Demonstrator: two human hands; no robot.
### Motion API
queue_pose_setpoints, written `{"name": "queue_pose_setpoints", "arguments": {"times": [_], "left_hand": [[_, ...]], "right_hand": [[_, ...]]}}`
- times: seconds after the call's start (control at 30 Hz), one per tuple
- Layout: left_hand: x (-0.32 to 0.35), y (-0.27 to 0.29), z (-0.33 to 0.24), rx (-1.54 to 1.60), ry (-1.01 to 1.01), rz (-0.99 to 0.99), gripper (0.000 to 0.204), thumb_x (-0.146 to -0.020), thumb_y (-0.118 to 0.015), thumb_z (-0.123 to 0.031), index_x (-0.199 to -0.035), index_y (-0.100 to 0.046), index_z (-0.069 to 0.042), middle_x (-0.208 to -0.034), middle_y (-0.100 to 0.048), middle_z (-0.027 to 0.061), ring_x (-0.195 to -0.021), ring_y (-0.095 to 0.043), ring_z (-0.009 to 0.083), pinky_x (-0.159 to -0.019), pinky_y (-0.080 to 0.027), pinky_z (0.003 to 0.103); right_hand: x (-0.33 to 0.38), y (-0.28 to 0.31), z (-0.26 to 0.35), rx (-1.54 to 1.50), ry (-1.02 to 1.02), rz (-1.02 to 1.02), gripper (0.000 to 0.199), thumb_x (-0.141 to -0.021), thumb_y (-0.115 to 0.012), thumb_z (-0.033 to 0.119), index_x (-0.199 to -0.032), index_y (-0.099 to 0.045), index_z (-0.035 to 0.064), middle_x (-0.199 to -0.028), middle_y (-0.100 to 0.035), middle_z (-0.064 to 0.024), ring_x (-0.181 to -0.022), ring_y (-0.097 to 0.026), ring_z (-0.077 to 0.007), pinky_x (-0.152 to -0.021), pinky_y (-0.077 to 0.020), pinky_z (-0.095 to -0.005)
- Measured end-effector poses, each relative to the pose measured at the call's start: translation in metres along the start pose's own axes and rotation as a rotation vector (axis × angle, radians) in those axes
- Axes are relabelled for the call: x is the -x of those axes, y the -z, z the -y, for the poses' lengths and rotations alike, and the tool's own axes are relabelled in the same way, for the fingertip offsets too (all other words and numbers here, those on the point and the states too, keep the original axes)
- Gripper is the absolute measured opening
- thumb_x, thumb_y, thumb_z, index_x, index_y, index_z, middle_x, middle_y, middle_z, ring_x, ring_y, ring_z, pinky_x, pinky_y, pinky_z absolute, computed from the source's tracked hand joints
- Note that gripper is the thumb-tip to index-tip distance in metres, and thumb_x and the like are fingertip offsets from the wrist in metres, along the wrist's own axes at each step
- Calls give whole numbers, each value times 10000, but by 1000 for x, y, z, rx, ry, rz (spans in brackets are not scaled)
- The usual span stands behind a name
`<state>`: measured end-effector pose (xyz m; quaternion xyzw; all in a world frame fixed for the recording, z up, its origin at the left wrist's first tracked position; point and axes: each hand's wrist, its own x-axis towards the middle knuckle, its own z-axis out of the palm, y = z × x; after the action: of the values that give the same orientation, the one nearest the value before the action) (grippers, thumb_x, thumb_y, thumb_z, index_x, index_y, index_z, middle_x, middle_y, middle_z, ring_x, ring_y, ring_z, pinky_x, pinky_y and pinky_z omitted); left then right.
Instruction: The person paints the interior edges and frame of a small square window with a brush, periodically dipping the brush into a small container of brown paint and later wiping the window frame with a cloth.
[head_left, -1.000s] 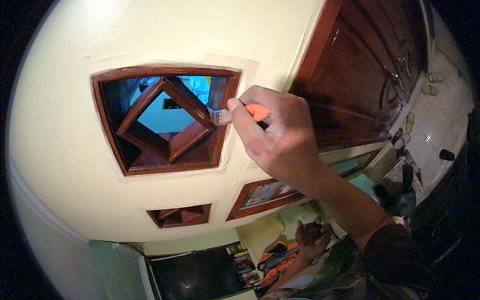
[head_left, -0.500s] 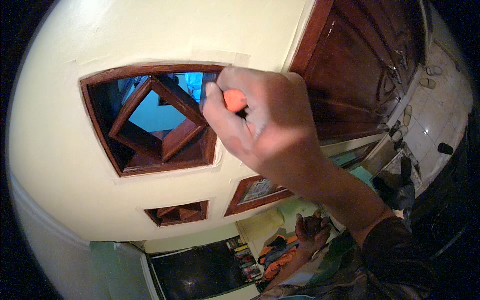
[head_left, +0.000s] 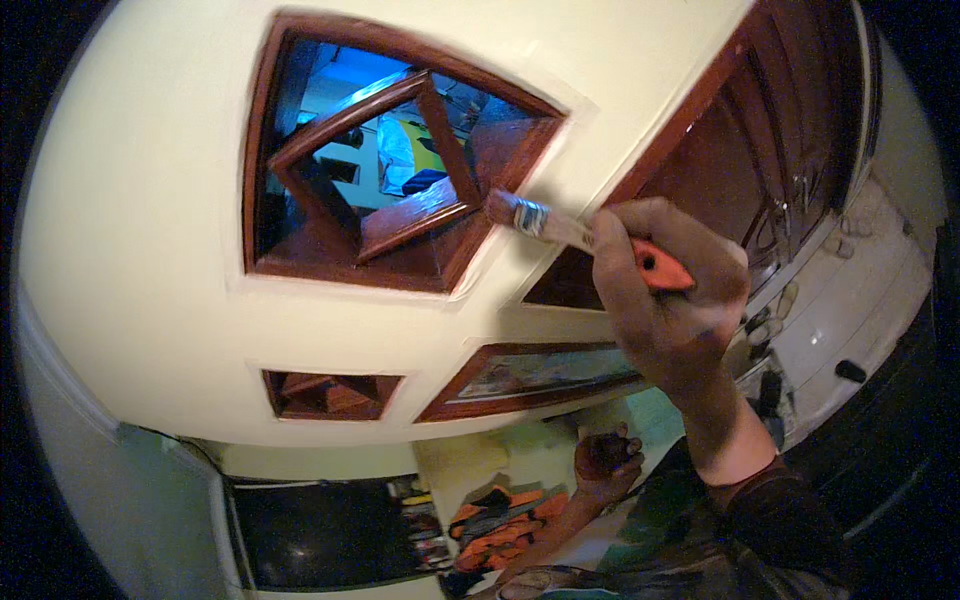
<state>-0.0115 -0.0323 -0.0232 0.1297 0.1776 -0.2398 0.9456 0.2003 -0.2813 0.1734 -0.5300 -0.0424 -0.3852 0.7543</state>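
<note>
My right hand [head_left: 665,310] is shut on a paintbrush [head_left: 535,220] with an orange handle. Its bristles touch the lower right corner of a dark red-brown wooden vent frame [head_left: 255,150] set in a cream wall [head_left: 130,250]. Inside the frame, a diamond-shaped wooden lattice [head_left: 415,215] shows a blue-lit room beyond. My left hand [head_left: 605,462] hangs far below, stained dark, with its fingers curled. Whether it holds anything is hidden.
A smaller wooden vent [head_left: 330,392] and a wood-framed glass panel [head_left: 540,375] sit lower on the wall. A dark wooden door [head_left: 740,130] stands to the right. Far below are a dark screen [head_left: 320,530], orange cloth [head_left: 500,525] and a pale floor [head_left: 850,300].
My right hand has slid from over the vent opening down and to the right, and the brush tip now rests at the frame's lower right corner. The view has closed in on the vent.
</note>
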Motion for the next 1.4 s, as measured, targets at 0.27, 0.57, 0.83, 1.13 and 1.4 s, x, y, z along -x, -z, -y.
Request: {"name": "queue_pose_setpoints", "arguments": {"times": [0.27,0.57,0.83,1.13,1.4], "left_hand": [[-14,24,-7,108,46,182,689,-976,-519,-650,-1246,-590,-20,-1102,-637,208,-747,-513,256,-631,-436,348],[-57,57,-1,136,111,298,745,-1011,-367,-686,-1231,-637,-28,-1076,-672,182,-788,-545,311,-649,-420,376],[-79,87,-27,-154,77,311,761,-982,-391,-730,-1274,-616,-64,-1004,-704,138,-695,-621,276,-555,-455,355],[-99,100,-21,30,109,242,695,-1041,-326,-670,-1162,-577,-34,-1041,-682,180,-740,-648,258,-611,-511,352],[-105,130,-12,18,117,365,703,-1009,-414,-690,-1143,-602,-26,-1026,-688,197,-773,-674,299,-662,-563,383]], "right_hand": [[39,-50,11,146,273,226,132,-859,-805,43,-935,-732,-38,-756,-719,-113,-643,-699,-179,-589,-542,-284],[42,-78,6,543,465,231,228,-812,-866,73,-975,-757,-43,-850,-765,-137,-727,-731,-170,-683,-565,-272],[55,-94,19,969,706,493,234,-807,-859,73,-1000,-739,20,-793,-736,-114,-642,-720,-202,-592,-556,-291],[47,-140,-17,1056,1006,564,250,-832,-810,38,-1071,-746,0,-732,-712,-141,-537,-671,-226,-540,-534,-299],[76,-122,34,1117,1196,533,227,-778,-828,-24,-989,-744,-27,-735,-723,-119,-546,-680,-180,-554,-547,-285]]}}
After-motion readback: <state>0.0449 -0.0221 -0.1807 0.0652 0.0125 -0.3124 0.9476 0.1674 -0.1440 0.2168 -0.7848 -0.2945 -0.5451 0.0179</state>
